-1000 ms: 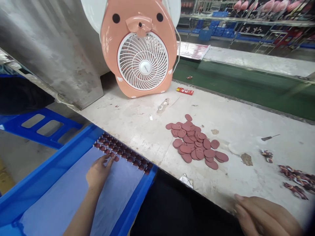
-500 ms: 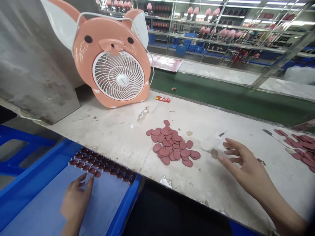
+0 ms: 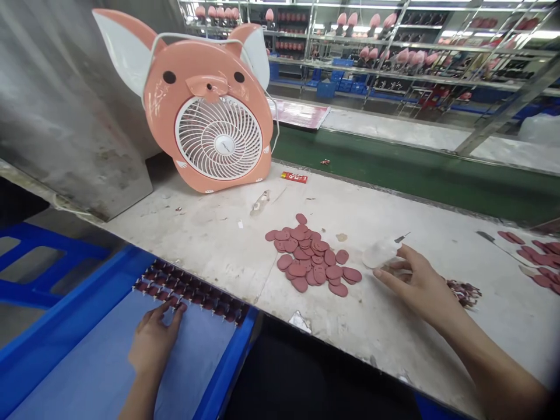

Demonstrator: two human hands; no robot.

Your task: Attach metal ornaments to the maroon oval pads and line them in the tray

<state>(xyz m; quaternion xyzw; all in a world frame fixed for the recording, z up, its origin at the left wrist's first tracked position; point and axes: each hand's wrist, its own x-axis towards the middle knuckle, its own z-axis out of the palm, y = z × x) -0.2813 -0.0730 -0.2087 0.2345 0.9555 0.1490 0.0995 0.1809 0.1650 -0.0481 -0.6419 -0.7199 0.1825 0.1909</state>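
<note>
My left hand point(image 3: 153, 341) rests on a blue sheet point(image 3: 184, 350) in a blue tray, its fingertips at the edge of rows of small dark red pieces on pins point(image 3: 192, 294). My right hand point(image 3: 415, 286) lies on the white workbench point(image 3: 227, 245), its fingers against a white lump point(image 3: 380, 254), possibly foam or cloth. A loose pile of flat reddish-pink oval pieces point(image 3: 308, 256) lies just left of that hand. A tangle of dark scraps point(image 3: 464, 293) sits beyond my right wrist.
A pink pig-shaped fan point(image 3: 219, 116) stands at the bench's back left. More pink pieces point(image 3: 538, 262) and a knife point(image 3: 490, 242) lie at the right. A red box point(image 3: 294, 177) sits near the far edge, beside a green conveyor belt point(image 3: 394, 169). Shelves stand beyond.
My right hand has come in from the right and now meets the white lump. My left hand has moved forward to the row of pieces. The view has turned slightly.
</note>
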